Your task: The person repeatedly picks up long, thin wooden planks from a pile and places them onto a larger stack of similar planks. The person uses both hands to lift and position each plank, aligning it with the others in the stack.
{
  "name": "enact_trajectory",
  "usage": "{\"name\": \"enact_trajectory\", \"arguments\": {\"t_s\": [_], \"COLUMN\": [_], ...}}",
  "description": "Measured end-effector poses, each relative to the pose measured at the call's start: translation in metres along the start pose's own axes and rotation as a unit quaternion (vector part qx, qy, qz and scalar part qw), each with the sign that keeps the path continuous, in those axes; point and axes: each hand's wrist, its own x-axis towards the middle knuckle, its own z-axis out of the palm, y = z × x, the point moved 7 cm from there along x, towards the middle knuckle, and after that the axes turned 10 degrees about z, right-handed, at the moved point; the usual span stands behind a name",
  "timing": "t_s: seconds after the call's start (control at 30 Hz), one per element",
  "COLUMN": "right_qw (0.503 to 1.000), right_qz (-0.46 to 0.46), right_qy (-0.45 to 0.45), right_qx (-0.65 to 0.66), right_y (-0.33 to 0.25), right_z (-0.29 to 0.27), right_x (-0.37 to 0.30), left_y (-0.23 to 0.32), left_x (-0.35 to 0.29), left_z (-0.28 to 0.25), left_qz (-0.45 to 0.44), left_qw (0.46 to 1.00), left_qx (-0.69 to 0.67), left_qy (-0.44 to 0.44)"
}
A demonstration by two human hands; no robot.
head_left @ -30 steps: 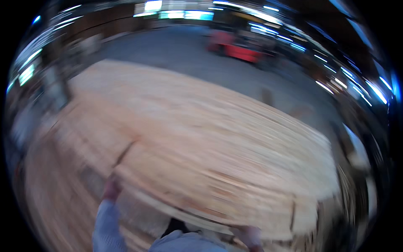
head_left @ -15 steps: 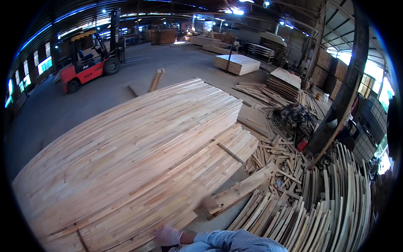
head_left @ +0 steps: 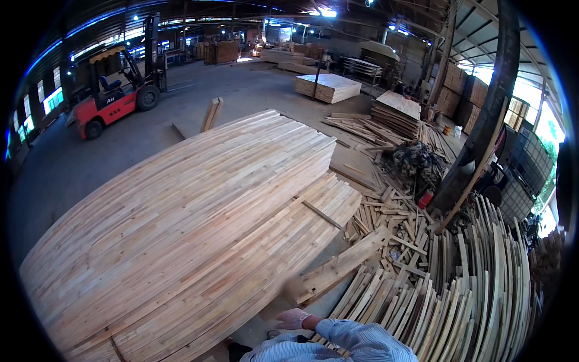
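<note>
Although the boards point(head_left: 181, 205) already lie in close rows from lower left to centre, I can't judge what remains, with the right hand point(head_left: 294, 318) empty, fingers loosely extended at bottom centre, the left hand unseen, its state untellable.

A loose shirt point(head_left: 280, 351) of pale blue-grey cloth, patterned with narrow stripes, has a long, softly creased sleeve point(head_left: 362, 339) that ends short of the right hand point(head_left: 293, 318), which appears to wear a thin glove point(head_left: 292, 320).
</note>
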Motion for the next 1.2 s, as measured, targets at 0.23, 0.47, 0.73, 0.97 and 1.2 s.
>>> {"name": "enact_trajectory", "arguments": {"t_s": [0.23,0.47,0.73,0.97,1.2], "right_qw": [0.999,0.996,0.993,0.999,0.992], "right_qz": [0.034,0.087,0.112,0.031,0.108], "right_qy": [0.034,-0.020,-0.045,-0.037,-0.064], "right_qx": [0.012,0.029,0.003,-0.009,-0.002], "right_y": [0.021,0.018,-0.014,-0.075,-0.056], "right_z": [0.011,0.015,0.013,-0.024,0.043], "right_x": [0.006,0.012,0.050,0.107,0.089], "left_y": [0.041,0.002,0.049,0.064,0.207], "left_x": [-0.001,-0.027,0.041,0.115,0.224], "left_z": [0.045,0.036,0.117,0.185,0.219], "left_qz": [-0.078,-0.029,-0.185,-0.126,0.144], "left_qw": [0.961,0.885,0.810,0.940,0.964], "left_qx": [-0.251,-0.427,-0.549,-0.317,0.179], "left_qy": [0.089,0.182,0.089,-0.007,-0.137]}}
